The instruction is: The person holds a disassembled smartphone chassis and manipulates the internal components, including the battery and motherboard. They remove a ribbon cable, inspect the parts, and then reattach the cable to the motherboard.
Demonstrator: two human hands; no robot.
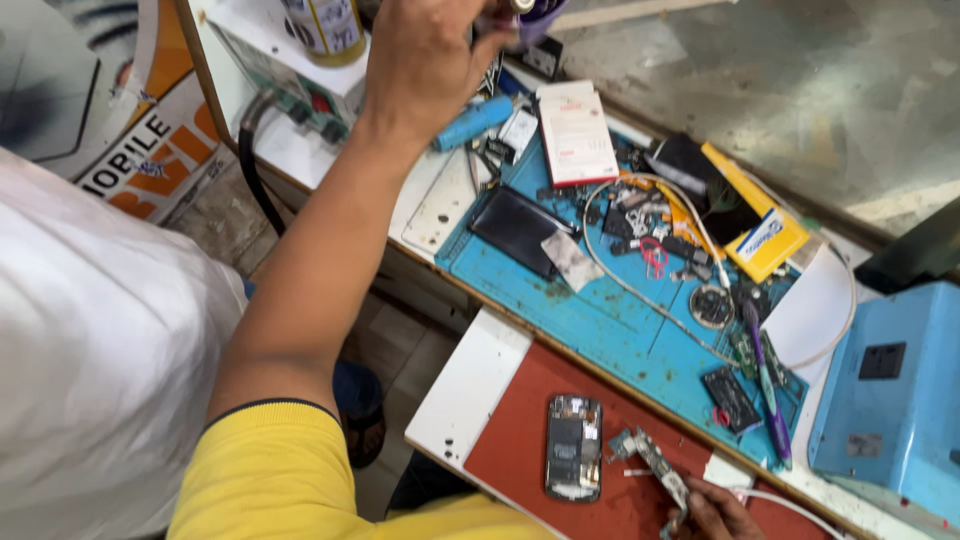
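My left hand [420, 55] reaches far up to the top edge, fingers curled shut around a small object that is mostly cut off there, next to a purple thing [540, 15]. At the bottom edge my right hand [715, 515] pinches the end of a narrow circuit board [655, 462] lying on the red mat [530, 400]. An opened phone [573, 447] with its insides showing lies flat on that mat, just left of the board.
A blue work mat [610, 320] holds a dark phone screen [520, 230], a purple pen-like tool [765, 385], small parts and a looping white cable [640, 292]. Around it are a white booklet [577, 135], a blue cylinder [472, 122], a yellow box [765, 242] and a blue machine [895, 400]. A person's white garment [90, 350] fills the left.
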